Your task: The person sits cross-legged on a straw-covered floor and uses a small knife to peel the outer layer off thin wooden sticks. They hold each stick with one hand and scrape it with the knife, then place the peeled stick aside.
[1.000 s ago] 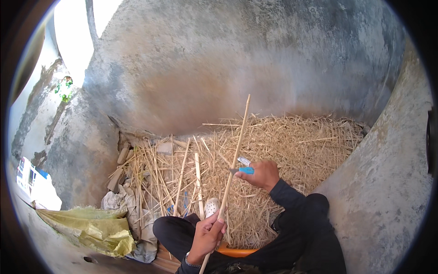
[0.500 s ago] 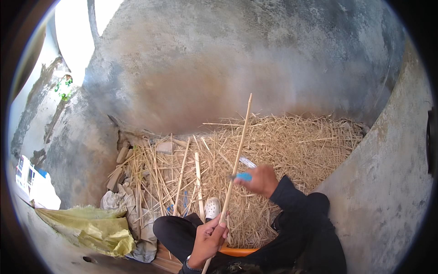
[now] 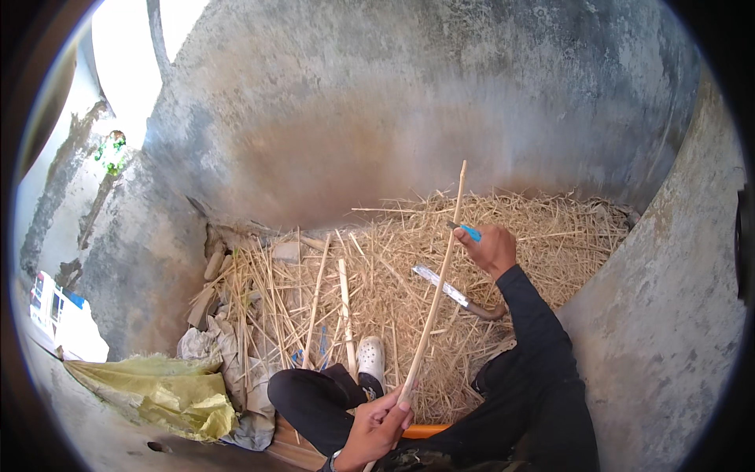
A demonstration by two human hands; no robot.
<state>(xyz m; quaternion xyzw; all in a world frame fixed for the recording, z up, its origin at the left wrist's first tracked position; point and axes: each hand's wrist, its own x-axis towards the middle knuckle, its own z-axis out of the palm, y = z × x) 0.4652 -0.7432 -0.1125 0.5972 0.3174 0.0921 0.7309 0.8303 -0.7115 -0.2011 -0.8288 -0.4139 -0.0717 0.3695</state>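
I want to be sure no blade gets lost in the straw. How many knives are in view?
2: a blue-handled knife in the right hand; a long knife lying on the straw. Others may be buried.

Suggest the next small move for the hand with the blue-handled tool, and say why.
Probably draw the blue-handled tool in the right hand down along the long stick. The left hand grips the stick's lower end and slants it up over the straw pile, and the tool sits against its upper part.

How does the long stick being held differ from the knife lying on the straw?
The long stick is pale, thin and wooden, gripped at its lower end by the left hand and raised at a slant. The knife is shorter, with a metal blade and dark curved handle, and lies loose on the straw. Both point roughly away from the person.
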